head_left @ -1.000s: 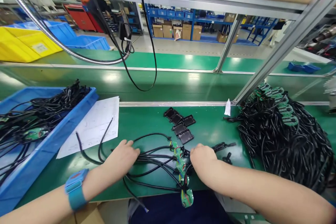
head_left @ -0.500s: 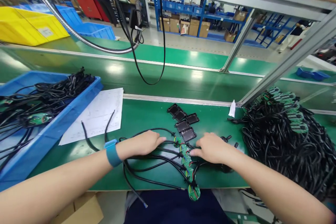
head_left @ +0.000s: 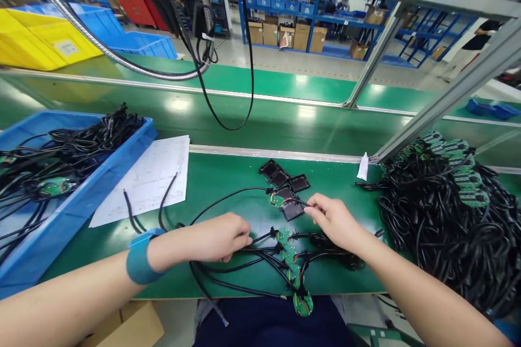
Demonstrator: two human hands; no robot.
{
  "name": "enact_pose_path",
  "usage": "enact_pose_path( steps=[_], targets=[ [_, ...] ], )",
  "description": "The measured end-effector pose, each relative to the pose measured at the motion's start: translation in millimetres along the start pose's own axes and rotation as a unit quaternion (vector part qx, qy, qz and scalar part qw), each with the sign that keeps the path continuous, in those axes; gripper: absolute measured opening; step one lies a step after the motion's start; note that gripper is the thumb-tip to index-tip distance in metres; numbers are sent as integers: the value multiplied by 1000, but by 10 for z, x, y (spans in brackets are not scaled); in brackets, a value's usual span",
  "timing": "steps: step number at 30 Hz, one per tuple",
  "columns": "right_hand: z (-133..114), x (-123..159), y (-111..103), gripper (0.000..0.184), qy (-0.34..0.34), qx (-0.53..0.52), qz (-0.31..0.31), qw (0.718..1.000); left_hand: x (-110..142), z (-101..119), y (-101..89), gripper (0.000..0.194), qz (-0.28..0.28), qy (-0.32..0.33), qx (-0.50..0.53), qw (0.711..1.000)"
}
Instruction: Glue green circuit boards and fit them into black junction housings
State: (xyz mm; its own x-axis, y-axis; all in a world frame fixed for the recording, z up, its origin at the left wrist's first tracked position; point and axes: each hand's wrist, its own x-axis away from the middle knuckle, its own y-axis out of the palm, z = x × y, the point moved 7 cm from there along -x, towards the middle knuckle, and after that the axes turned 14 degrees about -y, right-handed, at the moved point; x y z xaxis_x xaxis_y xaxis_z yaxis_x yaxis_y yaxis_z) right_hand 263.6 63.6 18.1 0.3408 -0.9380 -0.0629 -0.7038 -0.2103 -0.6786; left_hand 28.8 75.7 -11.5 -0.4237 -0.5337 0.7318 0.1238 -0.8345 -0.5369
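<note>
A row of small green circuit boards point(head_left: 291, 265) with black cables lies on the green bench in front of me. My left hand point(head_left: 217, 237) is closed on the black cables to the left of the boards. My right hand point(head_left: 334, 219) pinches the wire of one separate green board point(head_left: 277, 199), which lies by the black plastic covers point(head_left: 285, 184). A blue wrist strap point(head_left: 139, 256) is on my left wrist.
A blue bin point(head_left: 61, 184) of wired boards stands at the left, with a white paper sheet point(head_left: 146, 181) beside it. A large heap of black cables with green boards point(head_left: 443, 211) lies at the right. A conveyor belt point(head_left: 260, 119) runs behind the bench.
My right hand rose off the boards and drew one board up toward the black covers by its wire. My left hand closed on the cables.
</note>
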Motion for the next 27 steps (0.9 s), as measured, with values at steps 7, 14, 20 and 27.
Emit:
enact_pose_path(
  steps=[7,14,20,27],
  targets=[
    [-320,-407,-250,15,-143,127,-20,981,-109,77,-694,61,430,41,-41,901],
    [-241,-1230,-322,14,-192,272,-24,943,-698,137,-1052,61,321,48,167,931],
    [128,-1692,-10,19,-124,403,-151,894,-1167,20,-1397,47,389,-43,59,918],
    [587,-1799,132,20,-67,381,-193,902,-1603,-6,-1274,44,359,-26,57,931]
  ],
)
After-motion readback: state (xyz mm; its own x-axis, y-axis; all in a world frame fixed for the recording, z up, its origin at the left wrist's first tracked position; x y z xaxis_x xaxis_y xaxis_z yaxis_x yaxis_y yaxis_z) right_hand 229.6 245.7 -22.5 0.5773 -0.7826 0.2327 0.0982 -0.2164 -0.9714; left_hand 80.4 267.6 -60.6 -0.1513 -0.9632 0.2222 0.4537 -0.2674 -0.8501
